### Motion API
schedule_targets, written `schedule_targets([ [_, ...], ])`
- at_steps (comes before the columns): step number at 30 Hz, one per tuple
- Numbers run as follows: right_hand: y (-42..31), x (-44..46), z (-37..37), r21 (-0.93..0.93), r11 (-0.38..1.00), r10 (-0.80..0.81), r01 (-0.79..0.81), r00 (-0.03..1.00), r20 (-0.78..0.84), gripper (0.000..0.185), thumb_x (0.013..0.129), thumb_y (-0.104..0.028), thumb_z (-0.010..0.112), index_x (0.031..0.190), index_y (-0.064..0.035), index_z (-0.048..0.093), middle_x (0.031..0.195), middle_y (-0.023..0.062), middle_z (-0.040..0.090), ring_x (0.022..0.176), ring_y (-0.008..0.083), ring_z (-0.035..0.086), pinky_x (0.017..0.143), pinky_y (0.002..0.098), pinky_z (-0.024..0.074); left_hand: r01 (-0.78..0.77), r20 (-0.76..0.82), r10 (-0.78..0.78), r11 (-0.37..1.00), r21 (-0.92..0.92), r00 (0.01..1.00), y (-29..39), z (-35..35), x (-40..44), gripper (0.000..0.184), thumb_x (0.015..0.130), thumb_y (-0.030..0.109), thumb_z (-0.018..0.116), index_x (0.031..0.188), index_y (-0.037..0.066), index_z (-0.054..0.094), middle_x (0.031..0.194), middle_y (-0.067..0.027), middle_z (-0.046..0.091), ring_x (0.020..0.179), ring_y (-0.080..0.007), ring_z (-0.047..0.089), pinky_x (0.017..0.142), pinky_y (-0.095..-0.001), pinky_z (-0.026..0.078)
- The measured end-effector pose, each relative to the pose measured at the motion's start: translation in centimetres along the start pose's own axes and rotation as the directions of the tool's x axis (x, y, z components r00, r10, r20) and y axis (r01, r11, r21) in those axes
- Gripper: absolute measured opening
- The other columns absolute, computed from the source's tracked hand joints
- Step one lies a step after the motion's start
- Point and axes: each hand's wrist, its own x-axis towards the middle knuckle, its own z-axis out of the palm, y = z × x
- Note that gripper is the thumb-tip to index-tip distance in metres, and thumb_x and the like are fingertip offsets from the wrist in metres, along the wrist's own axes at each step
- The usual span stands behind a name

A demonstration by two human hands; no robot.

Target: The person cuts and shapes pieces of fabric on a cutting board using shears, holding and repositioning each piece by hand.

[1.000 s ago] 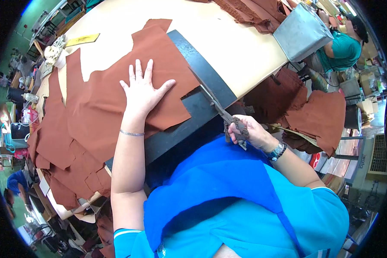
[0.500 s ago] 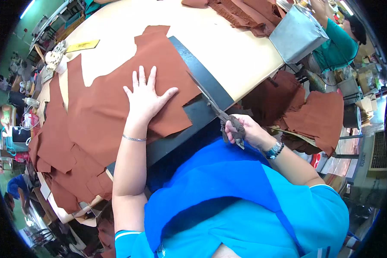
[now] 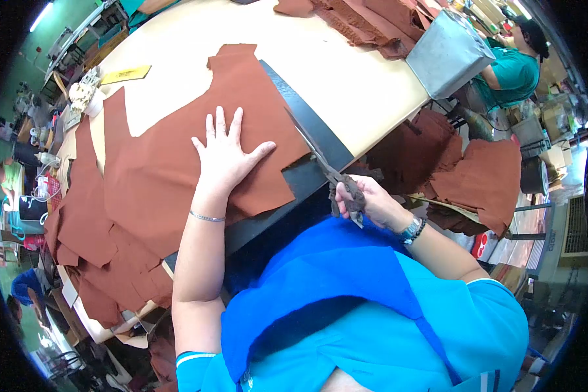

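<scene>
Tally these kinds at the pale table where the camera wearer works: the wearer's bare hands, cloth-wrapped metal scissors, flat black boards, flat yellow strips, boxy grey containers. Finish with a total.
Bare hands: 2 (left hand, right hand)
Metal scissors: 1
Flat black board: 1
Flat yellow strip: 1
Boxy grey container: 1
Total: 6

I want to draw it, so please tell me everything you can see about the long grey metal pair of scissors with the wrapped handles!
The long grey metal scissors have slim, straight blades and bulky handles that look wrapped in worn grey-brown cloth. The person's bare right hand grips the handles. The blades slant up and left in the picture, reaching the edge of the reddish-brown, leather-like flat sheet over the flat black board. How far they're open is hard to tell.
</scene>
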Motion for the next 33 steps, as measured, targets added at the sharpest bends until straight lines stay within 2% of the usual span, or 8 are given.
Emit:
schedule_targets([
  [1, 0.2, 0.4, 0.0, 0.001, 1.000, -0.025, 0.025, 1.000, -0.018, 0.027, 0.095, -0.035, 0.058, 0.088, -0.0085, 0.059, 0.073, -0.0012, 0.060, 0.065, 0.0054, 0.057, 0.060, 0.0204, 0.0481, -0.018, -0.020, 0.017, 0.999, -0.043, 1.000, -0.2, 0.3, 0.0, 0.100, 0.075, 0.077, 0.051, 0.150, 0.016, 0.026, 0.157, -0.0192, 0.012, 0.146, -0.0351, 0.006, 0.110, -0.0666, 0.009],
  [4, 0.4, 0.5, -0.2, 0.013, 1.000, -0.016, 0.017, 1.000, -0.005, 0.026, 0.094, -0.034, 0.060, 0.090, -0.0079, 0.059, 0.074, -0.0008, 0.060, 0.065, 0.0059, 0.058, 0.060, 0.0208, 0.0483, -0.013, -0.014, 0.013, 0.999, -0.044, 1.000, -0.1, 0.1, 0.0, 0.099, 0.075, 0.077, 0.052, 0.150, 0.016, 0.026, 0.157, -0.0192, 0.012, 0.146, -0.0353, 0.006, 0.110, -0.0668, 0.009],
  [10, 1.5, -0.6, -0.6, -0.015, 0.999, -0.048, 0.048, 0.998, 0.042, 0.023, 0.093, -0.030, 0.062, 0.095, -0.0067, 0.061, 0.074, 0.0002, 0.060, 0.066, 0.0071, 0.058, 0.061, 0.0214, 0.0486, 0.001, 0.000, -0.001, 1.000, -0.004, 1.000, 0.1, 0.1, 0.0, 0.099, 0.075, 0.078, 0.050, 0.151, 0.020, 0.024, 0.158, -0.0164, 0.011, 0.146, -0.0334, 0.007, 0.109, -0.0668, 0.011],
  [13, 0.9, -0.7, -0.2, -0.018, 0.999, -0.031, 0.031, 0.999, 0.007, 0.025, 0.093, -0.032, 0.062, 0.093, -0.0069, 0.060, 0.075, 0.0007, 0.060, 0.067, 0.0069, 0.058, 0.061, 0.0214, 0.0487, -0.005, 0.003, 0.005, 1.000, -0.011, 1.000, 0.2, 0.0, -0.2, 0.099, 0.075, 0.078, 0.051, 0.151, 0.020, 0.024, 0.158, -0.0162, 0.011, 0.146, -0.0334, 0.007, 0.109, -0.0674, 0.012],
  [17, 0.5, 0.5, 0.3, 0.080, 0.996, -0.042, 0.044, 0.999, -0.033, 0.028, 0.093, -0.035, 0.062, 0.088, -0.0079, 0.057, 0.074, -0.0005, 0.059, 0.066, 0.0063, 0.058, 0.060, 0.0215, 0.0489, -0.023, 0.022, 0.023, 1.000, -0.012, 0.999, 0.8, -0.2, -0.7, 0.099, 0.075, 0.077, 0.053, 0.151, 0.021, 0.024, 0.158, -0.0161, 0.011, 0.146, -0.0334, 0.008, 0.108, -0.0680, 0.013],
  [23, 1.3, 1.0, 0.4, 0.111, 0.991, -0.068, 0.076, 0.995, -0.072, 0.024, 0.092, -0.031, 0.063, 0.093, -0.0073, 0.059, 0.074, -0.0001, 0.060, 0.066, 0.0067, 0.059, 0.060, 0.0218, 0.0493, -0.022, 0.028, 0.022, 1.000, -0.014, 0.999, 1.1, -0.3, -0.9, 0.099, 0.074, 0.076, 0.055, 0.150, 0.021, 0.025, 0.157, -0.0160, 0.012, 0.146, -0.0330, 0.009, 0.108, -0.0683, 0.014],
  [29, 1.8, 0.2, -0.1, -0.007, 0.998, -0.060, 0.060, 0.998, -0.032, 0.022, 0.094, -0.028, 0.061, 0.097, -0.0063, 0.061, 0.074, 0.0005, 0.061, 0.065, 0.0078, 0.058, 0.060, 0.0218, 0.0492, -0.029, 0.034, 0.030, 0.999, -0.043, 0.999, 1.1, -0.4, -0.9, 0.100, 0.073, 0.075, 0.056, 0.150, 0.018, 0.026, 0.157, -0.0183, 0.012, 0.145, -0.0355, 0.008, 0.108, -0.0682, 0.013],
  [33, 1.1, 0.0, 0.1, 0.021, 0.998, -0.055, 0.056, 0.998, -0.040, 0.024, 0.093, -0.031, 0.061, 0.092, -0.0071, 0.060, 0.074, 0.0005, 0.060, 0.064, 0.0073, 0.057, 0.059, 0.0216, 0.0491, -0.027, 0.049, 0.027, 1.000, -0.015, 0.998, 1.2, -0.6, -1.1, 0.100, 0.073, 0.076, 0.055, 0.150, 0.020, 0.025, 0.157, -0.0171, 0.012, 0.145, -0.0345, 0.009, 0.108, -0.0685, 0.015],
])
